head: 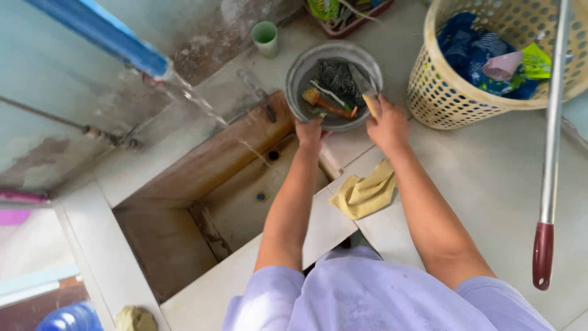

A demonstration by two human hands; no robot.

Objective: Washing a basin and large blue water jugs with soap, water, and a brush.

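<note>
My left hand [309,133] grips the near rim of a grey metal basin [299,78] that sits on the tiled ledge. My right hand [386,122] holds the wooden handle of a knife [362,86], whose blade points into the basin. Inside the basin lie a dark scouring pad [337,79], an orange-handled brush [323,103] and a thin white stick. A yellow cloth [366,194] lies on the ledge just below my right forearm.
Water streams from a blue pipe [104,34] into a stained sunken trough [245,184]. A green cup [265,38] stands behind the basin. A beige woven basket [441,92] with blue cloth sits at the right. A metal pole with a red grip [545,245] hangs at the far right.
</note>
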